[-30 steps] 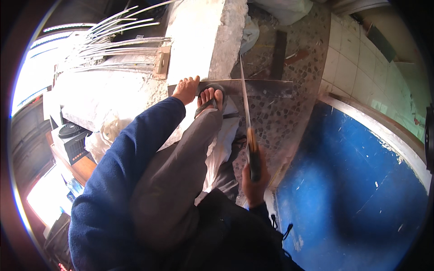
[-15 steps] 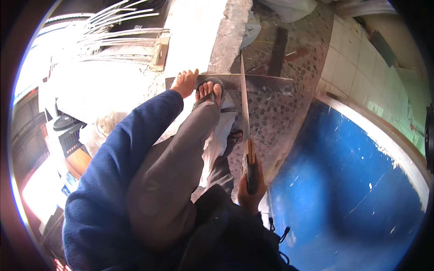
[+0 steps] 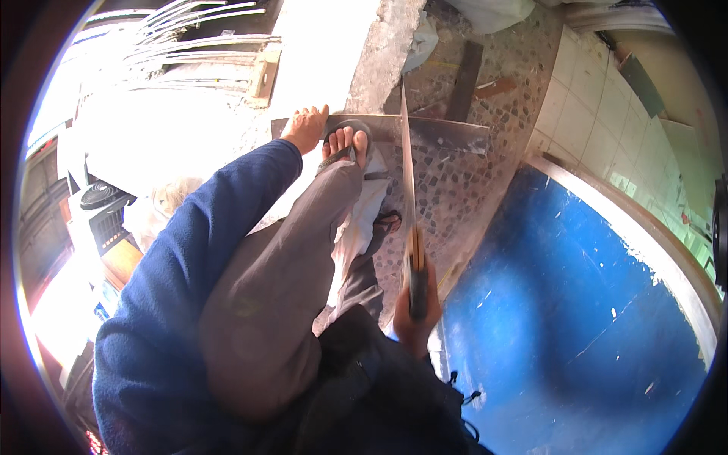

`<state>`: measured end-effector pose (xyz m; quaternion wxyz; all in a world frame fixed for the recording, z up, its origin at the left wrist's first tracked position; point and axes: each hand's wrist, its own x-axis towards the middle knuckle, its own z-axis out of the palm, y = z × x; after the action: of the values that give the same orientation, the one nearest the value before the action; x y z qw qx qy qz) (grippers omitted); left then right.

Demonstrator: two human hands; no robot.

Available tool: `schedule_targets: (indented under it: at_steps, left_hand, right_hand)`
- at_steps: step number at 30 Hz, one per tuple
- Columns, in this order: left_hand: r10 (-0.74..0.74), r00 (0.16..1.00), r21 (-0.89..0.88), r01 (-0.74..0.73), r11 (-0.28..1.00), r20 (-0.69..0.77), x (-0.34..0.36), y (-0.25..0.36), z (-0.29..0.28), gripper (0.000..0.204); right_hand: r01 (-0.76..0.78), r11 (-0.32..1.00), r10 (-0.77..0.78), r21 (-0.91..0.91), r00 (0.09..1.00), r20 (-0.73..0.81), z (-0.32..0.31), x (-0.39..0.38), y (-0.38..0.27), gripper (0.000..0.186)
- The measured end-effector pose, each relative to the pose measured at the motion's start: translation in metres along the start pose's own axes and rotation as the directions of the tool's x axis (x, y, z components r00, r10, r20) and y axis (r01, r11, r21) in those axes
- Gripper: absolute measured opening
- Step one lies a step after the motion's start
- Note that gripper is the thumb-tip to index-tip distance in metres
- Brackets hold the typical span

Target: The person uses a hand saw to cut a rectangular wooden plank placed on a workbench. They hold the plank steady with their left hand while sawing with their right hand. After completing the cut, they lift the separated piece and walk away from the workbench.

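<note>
My right hand (image 3: pixel 426 327) is wrapped round the dark handle of a handsaw (image 3: pixel 408 178). The blade points away from me and crosses a long, narrow dark board (image 3: pixel 449 136) right of its middle. My left hand (image 3: pixel 305 129) grips the board near its left end, fingers bent over the far edge. Beside that hand, my foot (image 3: pixel 345 142) in a dark flip-flop presses on the board. Its left part lies over a pale, sunlit ledge, and the right end sticks out above the pebbled floor.
A blue panel (image 3: pixel 561 318) with a chipped white edge fills the right side. Beyond it stands a tiled wall (image 3: pixel 595 106). Another dark strip (image 3: pixel 465 80) lies on the pebbled floor (image 3: pixel 504 117). Thin pale rods (image 3: pixel 205 51) stack at the far left, above a black slotted object (image 3: pixel 106 212).
The whole view has shifted slightly, so the board, saw and hands sit a little higher and further left. Both hands keep their grips, and the blade still crosses the board at about the same place.
</note>
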<state>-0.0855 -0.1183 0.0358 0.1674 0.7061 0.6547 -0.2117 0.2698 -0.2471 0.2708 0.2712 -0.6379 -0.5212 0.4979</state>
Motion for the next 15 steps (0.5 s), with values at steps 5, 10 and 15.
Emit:
schedule_targets:
  at_steps: [5,10,15]
  left_hand:
    - [-0.005,1.000,-0.008,0.004,1.000,-0.009,0.002,0.003,0.006,0.040]
    - [0.019,1.000,0.040,-0.019,0.999,-0.009,0.004,0.002,-0.004,0.038]
    - [0.029,0.998,0.014,-0.030,0.999,0.047,0.004,0.006,-0.008,0.041]
  right_hand:
    - [-0.121,0.975,0.128,0.187,0.991,-0.030,0.056,0.129,0.017,0.050]
    - [0.023,1.000,-0.024,-0.019,0.999,-0.030,0.007,0.011,0.003,0.058]
    - [0.017,0.999,-0.011,0.049,0.993,-0.118,0.036,0.050,0.031,0.056]
